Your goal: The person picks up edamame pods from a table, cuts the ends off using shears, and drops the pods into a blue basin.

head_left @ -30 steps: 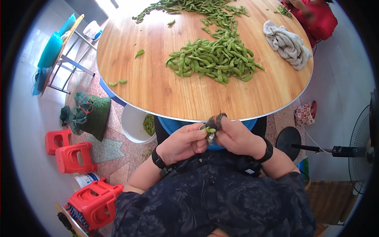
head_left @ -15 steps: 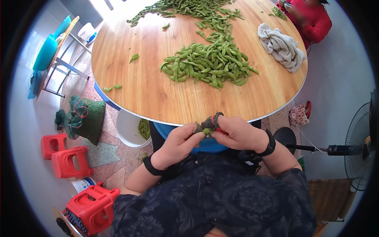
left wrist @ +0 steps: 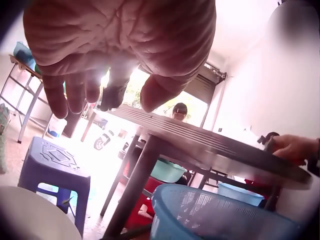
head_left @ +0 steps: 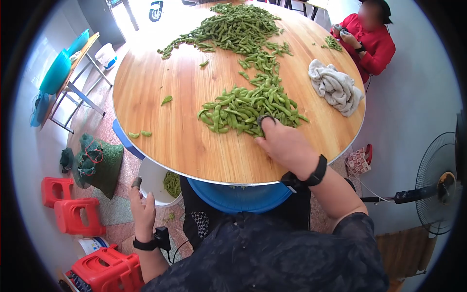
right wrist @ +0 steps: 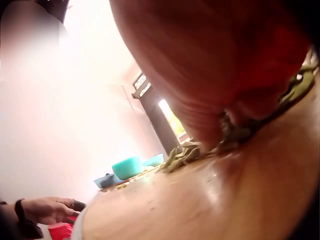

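Observation:
A heap of green edamame pods [head_left: 243, 108] lies on the round wooden table [head_left: 175, 141]. My right hand [head_left: 289, 148] reaches over the table's near edge, its fingertips at the near right side of this heap. In the right wrist view the fingers point down among pods [right wrist: 182, 157]; whether they pinch one I cannot tell. A dark cover wraps one finger. Off the table to the left, my left hand [head_left: 143, 211] has loosely extended fingers and nothing in it. A dark cover also shows on a finger there. The white bucket [head_left: 152, 182] with green bits inside stands beside it.
Below the table edge sits a blue basin [head_left: 238, 197]. A larger pod heap [head_left: 238, 24] and a grey cloth [head_left: 335, 87] lie farther back. Red stools [head_left: 80, 216] and a green mesh sack [head_left: 104, 165] stand left, a fan [head_left: 440, 187] right. A person in red [head_left: 372, 44] sits far right.
Both hands were together at the table edge, working on a green pod. They have separated: the right went forward to the heap, the left down and left beside the bucket. The pod no longer shows.

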`<state>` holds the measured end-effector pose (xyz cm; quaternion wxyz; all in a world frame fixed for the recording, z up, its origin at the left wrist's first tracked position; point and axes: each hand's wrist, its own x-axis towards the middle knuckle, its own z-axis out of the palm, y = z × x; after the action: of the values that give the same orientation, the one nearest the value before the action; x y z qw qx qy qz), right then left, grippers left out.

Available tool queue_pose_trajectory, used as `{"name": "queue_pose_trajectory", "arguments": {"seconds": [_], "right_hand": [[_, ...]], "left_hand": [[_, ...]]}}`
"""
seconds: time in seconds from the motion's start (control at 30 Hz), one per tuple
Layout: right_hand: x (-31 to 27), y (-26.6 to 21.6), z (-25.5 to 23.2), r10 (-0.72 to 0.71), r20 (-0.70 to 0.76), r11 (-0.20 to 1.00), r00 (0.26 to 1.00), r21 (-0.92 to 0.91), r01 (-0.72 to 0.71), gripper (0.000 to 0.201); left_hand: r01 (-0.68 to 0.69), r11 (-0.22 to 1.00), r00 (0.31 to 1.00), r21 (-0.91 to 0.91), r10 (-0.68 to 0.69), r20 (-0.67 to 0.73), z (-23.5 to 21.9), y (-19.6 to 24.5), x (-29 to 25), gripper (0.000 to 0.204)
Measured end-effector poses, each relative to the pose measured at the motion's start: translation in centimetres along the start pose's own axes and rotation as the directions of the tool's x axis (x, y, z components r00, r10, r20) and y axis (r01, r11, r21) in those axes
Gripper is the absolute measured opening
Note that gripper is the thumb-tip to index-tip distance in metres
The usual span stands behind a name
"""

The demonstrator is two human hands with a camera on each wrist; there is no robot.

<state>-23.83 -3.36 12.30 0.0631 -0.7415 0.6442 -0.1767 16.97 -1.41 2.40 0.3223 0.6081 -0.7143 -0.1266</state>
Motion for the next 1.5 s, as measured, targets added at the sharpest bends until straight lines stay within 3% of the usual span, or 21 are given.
{"name": "queue_pose_trajectory", "arguments": {"seconds": [0.07, 0.2, 0.3, 0.33, 0.4, 0.43, 0.5, 0.53, 0.6, 0.67, 0.73, 0.77, 0.83, 0.87, 0.93, 0.97, 1.17, 1.23, 1.27, 1.33, 1.5], "right_hand": [[0.7, 0.5, 1.5, -0.013, 0.008, 0.998, 1.0, -0.062, 0.013, 0.023], [0.6, 1.6, 1.3, 0.018, -0.053, 1.0, 0.998, 0.012, -0.018, 0.02], [-1.0, 1.2, 0.0, -0.059, -0.076, 0.993, 0.995, 0.1, 0.067, 0.016], [-1.7, 0.6, -0.7, -0.104, -0.066, 0.986, 0.992, 0.125, 0.112, 0.014], [-2.9, -0.6, -1.0, -0.189, -0.104, 0.97, 0.977, 0.137, 0.202, 0.013], [-3.5, -1.1, -0.9, -0.323, -0.124, 0.936, 0.938, 0.104, 0.336, 0.016], [-4.4, -1.6, -0.9, -0.568, -0.13, 0.817, 0.813, 0.035, 0.576, 0.03], [-4.9, -1.9, -1.2, -0.566, -0.129, 0.817, 0.814, 0.043, 0.575, 0.03], [-5.7, -2.3, -2.0, -0.702, -0.039, 0.712, 0.711, -0.007, 0.702, 0.029], [-6.1, -2.1, -1.8, -0.697, -0.06, 0.714, 0.714, 0.023, 0.7, 0.028], [-6.5, -1.7, -1.0, -0.462, -0.087, 0.859, 0.883, 0.204, 0.47, 0.018], [-6.8, -1.6, -0.6, -0.46, -0.088, 0.859, 0.884, 0.211, 0.467, 0.018], [-7.3, -1.6, 0.2, -0.09, 0.0, 0.796, 0.996, 0.601, 0.072, 0.013], [-7.4, -1.8, 0.2, -0.093, 0.003, 0.792, 0.996, 0.606, 0.072, 0.013], [-7.5, -2.5, 0.0, -0.084, 0.3, 0.595, 0.95, 0.78, -0.193, 0.01], [-7.6, -2.5, 0.1, -0.097, 0.381, 0.599, 0.919, 0.76, -0.252, 0.011], [-8.2, -2.5, 1.1, -0.106, 0.374, 0.636, 0.921, 0.738, -0.227, 0.014], [-8.6, -2.1, 2.0, -0.117, 0.356, 0.662, 0.927, 0.724, -0.195, 0.014], [-8.7, -1.9, 2.3, -0.132, 0.336, 0.686, 0.933, 0.71, -0.159, 0.014], [-8.6, -2.2, 1.8, -0.117, 0.358, 0.684, 0.926, 0.705, -0.186, 0.014], [-8.1, -3.0, 0.6, -0.062, 0.473, 0.639, 0.879, 0.695, -0.329, 0.014]], "left_hand": [[0.135, 0.975, 0.991, -0.177, -0.131, 0.034, -0.1, 1.6, -0.2, 0.043], [0.082, 0.909, 0.986, -0.409, -0.015, 0.165, 1.0, 6.9, 0.4, 0.032], [0.21, 0.746, 0.885, -0.632, 0.13, 0.447, 2.4, 10.7, 0.7, 0.025], [0.261, 0.68, 0.843, -0.685, 0.185, 0.505, 2.8, 12.4, 1.1, 0.023], [0.564, 0.531, 0.671, -0.632, 0.151, 0.726, 3.6, 15.1, 2.1, 0.023], [0.572, 0.53, 0.67, -0.626, 0.139, 0.729, 4.2, 16.1, 2.7, 0.023], [0.869, 0.276, 0.355, -0.411, 0.233, 0.905, 5.2, 17.5, 3.6, 0.025], [0.872, 0.274, 0.351, -0.406, 0.227, 0.908, 5.7, 17.6, 3.6, 0.025], [0.908, 0.161, 0.287, -0.387, 0.434, 0.854, 6.9, 17.8, 3.4, 0.025], [0.895, 0.204, 0.289, -0.396, 0.412, 0.864, 7.0, 18.1, 2.9, 0.024], [0.822, 0.288, 0.385, -0.492, 0.355, 0.852, 6.8, 18.0, 2.6, 0.021], [0.824, 0.29, 0.382, -0.486, 0.349, 0.856, 6.6, 18.1, 2.5, 0.021], [0.699, 0.353, 0.524, -0.622, 0.34, 0.781, 6.2, 18.5, 2.3, 0.017], [0.701, 0.353, 0.525, -0.62, 0.333, 0.783, 6.3, 18.6, 2.1, 0.017], [0.63, 0.358, 0.597, -0.69, 0.346, 0.724, 6.5, 18.8, 1.6, 0.014], [0.634, 0.36, 0.593, -0.685, 0.341, 0.729, 6.6, 18.8, 1.4, 0.014], [0.379, 0.591, 0.691, -0.712, 0.33, 0.643, 7.0, 18.2, 0.8, 0.015], [0.102, 0.747, 0.749, -0.657, 0.378, 0.545, 6.9, 18.2, 0.7, 0.015], [0.102, 0.746, 0.749, -0.658, 0.378, 0.545, 6.9, 18.3, 0.7, 0.015], [-0.298, 0.738, 0.784, -0.605, 0.551, 0.286, 7.0, 18.5, 0.8, 0.013], [-0.519, 0.732, 0.744, -0.441, 0.641, 0.189, 6.4, 19.1, 0.8, 0.011]]}}
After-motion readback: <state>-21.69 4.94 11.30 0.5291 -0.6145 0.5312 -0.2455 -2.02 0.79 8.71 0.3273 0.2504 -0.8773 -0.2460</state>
